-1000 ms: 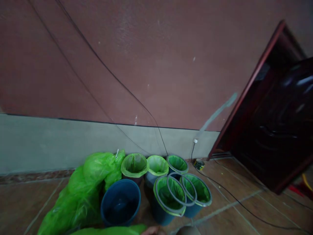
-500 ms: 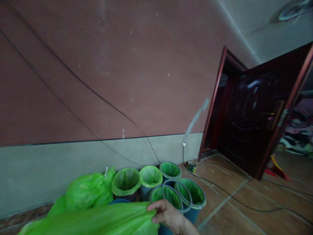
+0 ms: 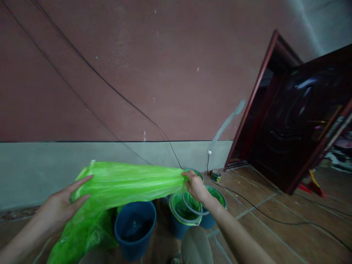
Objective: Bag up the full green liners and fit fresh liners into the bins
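A light green plastic garbage bag (image 3: pixel 132 183) is stretched sideways in front of me. Its right end is gathered in the pinched fingers of my right hand (image 3: pixel 196 186). My left hand (image 3: pixel 62 201) is at the bag's left end, with thumb and fingers spread apart; whether they touch the plastic I cannot tell. Below the bag stands a blue trash bin (image 3: pixel 134 247) with no liner in it. To its right, under my right hand, is a bin (image 3: pixel 178 225) lined with green plastic. More green plastic (image 3: pixel 82 238) hangs or lies at lower left.
Another lined bin (image 3: pixel 210 219) and a loose grey ring (image 3: pixel 202 212) are at the right of the group. A small can (image 3: pixel 216 176) and a black cable (image 3: pixel 255 211) lie on the tiled floor. A dark door (image 3: pixel 286 135) stands ajar at right. My knee (image 3: pixel 196 245) is close to the bins.
My right hand has lifted the bag higher, stretching it out. My left hand has come into view at its left end. The blue bin shows more fully, as the view has shifted.
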Demonstrator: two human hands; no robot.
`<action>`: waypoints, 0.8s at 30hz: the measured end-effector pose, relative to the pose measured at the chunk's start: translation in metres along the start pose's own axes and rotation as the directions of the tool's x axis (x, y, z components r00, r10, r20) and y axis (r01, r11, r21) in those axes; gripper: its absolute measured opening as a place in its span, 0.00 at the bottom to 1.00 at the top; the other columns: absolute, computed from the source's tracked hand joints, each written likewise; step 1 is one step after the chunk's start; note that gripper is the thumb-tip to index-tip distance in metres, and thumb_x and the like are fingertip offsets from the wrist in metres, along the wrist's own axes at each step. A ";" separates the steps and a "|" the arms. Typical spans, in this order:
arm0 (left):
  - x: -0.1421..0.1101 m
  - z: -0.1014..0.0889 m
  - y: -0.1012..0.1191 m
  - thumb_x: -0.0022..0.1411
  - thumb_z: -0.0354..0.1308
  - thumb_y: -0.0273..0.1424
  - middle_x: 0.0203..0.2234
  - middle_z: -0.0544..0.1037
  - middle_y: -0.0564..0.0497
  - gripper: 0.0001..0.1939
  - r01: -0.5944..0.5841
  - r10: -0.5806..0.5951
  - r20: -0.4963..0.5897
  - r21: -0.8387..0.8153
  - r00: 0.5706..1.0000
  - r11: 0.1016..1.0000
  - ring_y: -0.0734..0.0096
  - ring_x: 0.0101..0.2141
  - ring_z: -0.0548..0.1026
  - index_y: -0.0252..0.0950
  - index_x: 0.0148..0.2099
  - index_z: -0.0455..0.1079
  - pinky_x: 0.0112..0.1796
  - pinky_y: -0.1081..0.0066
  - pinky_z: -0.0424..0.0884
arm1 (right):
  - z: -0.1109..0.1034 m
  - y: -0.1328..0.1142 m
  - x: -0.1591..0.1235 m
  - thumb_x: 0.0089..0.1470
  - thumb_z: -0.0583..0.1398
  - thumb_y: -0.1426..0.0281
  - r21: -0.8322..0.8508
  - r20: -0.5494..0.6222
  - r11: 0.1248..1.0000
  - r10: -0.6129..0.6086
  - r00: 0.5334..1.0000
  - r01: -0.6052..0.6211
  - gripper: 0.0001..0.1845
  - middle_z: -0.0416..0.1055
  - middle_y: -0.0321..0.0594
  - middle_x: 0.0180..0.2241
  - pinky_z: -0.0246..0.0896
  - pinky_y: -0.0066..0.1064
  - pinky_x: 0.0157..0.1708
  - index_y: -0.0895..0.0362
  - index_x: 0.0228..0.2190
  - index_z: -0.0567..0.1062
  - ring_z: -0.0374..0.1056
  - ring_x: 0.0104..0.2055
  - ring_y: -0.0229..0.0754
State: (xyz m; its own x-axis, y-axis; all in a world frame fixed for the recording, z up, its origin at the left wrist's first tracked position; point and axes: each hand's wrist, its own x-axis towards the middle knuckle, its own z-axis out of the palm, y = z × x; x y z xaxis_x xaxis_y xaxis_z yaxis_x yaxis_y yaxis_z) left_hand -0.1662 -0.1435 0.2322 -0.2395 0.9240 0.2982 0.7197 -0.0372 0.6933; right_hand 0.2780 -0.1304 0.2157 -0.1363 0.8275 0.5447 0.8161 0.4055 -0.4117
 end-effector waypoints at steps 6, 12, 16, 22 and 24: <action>-0.009 0.002 0.002 0.56 0.41 0.42 0.49 0.75 0.40 0.30 -0.211 0.238 -0.027 0.367 0.971 0.906 0.50 0.50 0.73 0.34 0.55 0.68 0.51 0.56 0.67 | 0.003 -0.004 -0.004 0.49 0.52 0.81 -0.082 -0.122 0.997 -0.024 0.992 0.014 0.19 0.71 0.43 0.34 0.61 0.30 0.41 0.59 0.39 0.76 0.67 0.36 0.41; -0.012 -0.010 0.002 0.51 0.48 0.47 0.47 0.73 0.39 0.21 -0.309 0.343 -0.125 0.234 0.931 0.922 0.49 0.49 0.71 0.37 0.31 0.73 0.53 0.53 0.64 | -0.012 -0.005 -0.006 0.48 0.58 0.71 0.283 -0.200 0.957 0.125 0.972 -0.065 0.06 0.69 0.45 0.45 0.55 0.36 0.50 0.56 0.28 0.76 0.63 0.49 0.47; -0.022 -0.008 0.005 0.38 0.59 0.56 0.37 0.78 0.47 0.28 0.003 0.014 0.050 -0.331 0.999 0.944 0.58 0.39 0.76 0.39 0.33 0.69 0.42 0.63 0.73 | 0.002 -0.005 -0.011 0.46 0.59 0.62 0.792 -0.034 0.568 0.408 0.912 -0.225 0.11 0.73 0.40 0.35 0.62 0.33 0.39 0.56 0.30 0.72 0.68 0.37 0.44; -0.025 0.021 -0.005 0.50 0.52 0.48 0.18 0.73 0.57 0.17 0.027 -0.032 -0.035 -0.124 0.999 0.992 0.65 0.24 0.72 0.40 0.34 0.63 0.28 0.72 0.67 | 0.033 -0.002 -0.021 0.51 0.55 0.62 0.533 -0.282 0.819 0.408 0.868 -0.212 0.13 0.68 0.35 0.25 0.61 0.30 0.32 0.57 0.36 0.70 0.64 0.28 0.40; -0.021 0.026 -0.007 0.54 0.48 0.44 0.17 0.71 0.57 0.12 -0.029 0.033 -0.063 0.072 0.997 0.997 0.66 0.24 0.72 0.41 0.33 0.62 0.28 0.73 0.65 | 0.035 0.004 -0.021 0.54 0.52 0.65 0.336 -0.314 0.925 0.286 0.905 -0.176 0.14 0.71 0.37 0.27 0.61 0.32 0.35 0.58 0.38 0.71 0.67 0.29 0.41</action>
State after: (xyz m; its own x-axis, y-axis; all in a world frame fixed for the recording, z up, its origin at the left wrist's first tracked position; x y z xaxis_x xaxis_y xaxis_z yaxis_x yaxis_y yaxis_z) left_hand -0.1496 -0.1521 0.2037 -0.2559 0.8966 0.3614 0.7712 -0.0361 0.6356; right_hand 0.2645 -0.1326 0.1769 0.2870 0.7430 0.6047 0.5907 0.3597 -0.7223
